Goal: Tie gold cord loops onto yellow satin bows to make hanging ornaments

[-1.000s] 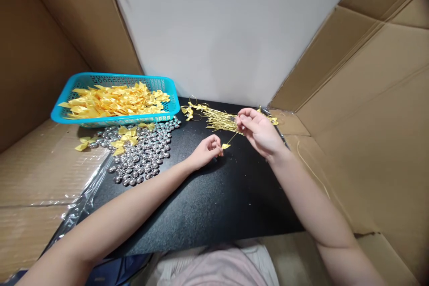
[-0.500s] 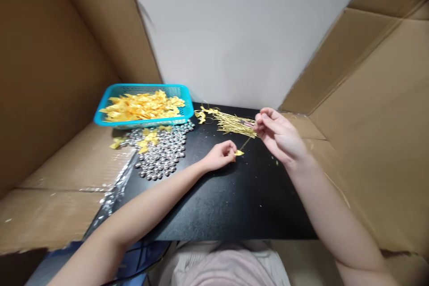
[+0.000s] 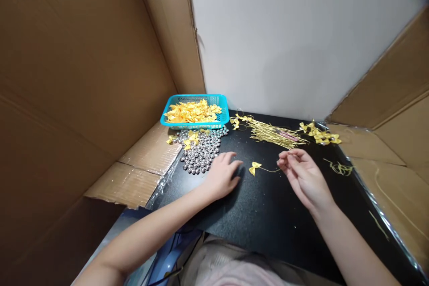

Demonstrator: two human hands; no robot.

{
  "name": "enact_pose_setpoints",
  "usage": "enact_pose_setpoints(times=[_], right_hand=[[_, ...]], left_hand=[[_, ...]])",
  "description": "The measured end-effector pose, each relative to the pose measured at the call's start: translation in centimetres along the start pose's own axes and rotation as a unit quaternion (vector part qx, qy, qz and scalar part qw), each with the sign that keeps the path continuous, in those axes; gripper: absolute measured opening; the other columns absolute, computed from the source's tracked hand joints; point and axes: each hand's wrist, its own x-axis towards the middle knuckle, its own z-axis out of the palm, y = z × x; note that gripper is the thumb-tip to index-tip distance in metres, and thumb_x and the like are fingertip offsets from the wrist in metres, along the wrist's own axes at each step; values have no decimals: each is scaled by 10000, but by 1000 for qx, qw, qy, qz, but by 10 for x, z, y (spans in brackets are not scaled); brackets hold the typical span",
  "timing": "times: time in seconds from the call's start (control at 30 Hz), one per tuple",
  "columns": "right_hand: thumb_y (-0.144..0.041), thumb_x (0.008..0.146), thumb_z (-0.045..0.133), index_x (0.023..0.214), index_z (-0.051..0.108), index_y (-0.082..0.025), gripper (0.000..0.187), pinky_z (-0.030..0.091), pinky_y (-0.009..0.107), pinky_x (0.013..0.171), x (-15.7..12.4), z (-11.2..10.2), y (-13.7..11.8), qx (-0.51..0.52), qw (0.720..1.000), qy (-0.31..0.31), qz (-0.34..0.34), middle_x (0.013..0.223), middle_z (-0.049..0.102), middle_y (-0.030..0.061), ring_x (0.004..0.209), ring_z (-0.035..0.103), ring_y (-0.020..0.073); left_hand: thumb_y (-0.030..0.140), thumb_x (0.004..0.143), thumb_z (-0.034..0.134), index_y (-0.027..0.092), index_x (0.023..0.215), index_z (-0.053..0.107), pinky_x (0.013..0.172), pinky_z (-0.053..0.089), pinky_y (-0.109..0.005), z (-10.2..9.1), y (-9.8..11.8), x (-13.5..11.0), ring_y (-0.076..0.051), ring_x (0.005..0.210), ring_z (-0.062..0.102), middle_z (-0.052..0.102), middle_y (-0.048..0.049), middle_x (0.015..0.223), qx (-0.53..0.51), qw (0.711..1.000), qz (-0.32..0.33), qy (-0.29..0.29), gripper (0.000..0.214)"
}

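Note:
My right hand (image 3: 303,178) is closed, its thumb and fingers pinching the end of a thin gold cord (image 3: 268,170). At the cord's other end hangs a yellow ribbon bow (image 3: 255,168), low over the black table or touching it; I cannot tell which. My left hand (image 3: 224,176) is open with fingers apart, just above the table, left of the bow and beside the pile of shiny silver beads (image 3: 202,157). A few loose yellow bows (image 3: 190,139) lie on the beads.
A turquoise basket (image 3: 194,126) full of yellow bows stands at the back left. Gold cords (image 3: 268,133) lie bundled with a pinkish stick-like tool (image 3: 288,136). More bows (image 3: 318,134) and a cord tangle (image 3: 341,168) lie right. Cardboard walls (image 3: 161,22) flank the black table (image 3: 241,214).
My left hand has let go of the yellow bow, opened and drawn away to the left. My right hand is lower, holding the cord with the bow on it. The view has turned.

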Motion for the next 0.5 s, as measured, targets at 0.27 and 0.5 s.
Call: enact_pose_setpoints(times=[0.27, 0.5], right_hand=[[-354, 611, 875, 822, 692, -212, 314, 592, 322, 813, -12, 6, 28, 11, 994, -63, 86, 783, 729, 8, 743, 707, 147], [-350, 631, 865, 919, 716, -175, 369, 582, 300, 818, -16, 4, 37, -3, 986, -91, 142, 854, 773, 64, 805, 740, 165]], left_hand=[[241, 847, 591, 188, 894, 725, 766, 421, -425, -32, -51, -47, -304, 920, 549, 672, -117, 959, 141, 985, -94, 22, 152], [247, 846, 612, 203, 938, 722, 766, 397, -387, -28, -51, -35, -285, 930, 559, 679, -97, 936, 160, 986, -48, 10, 150]])
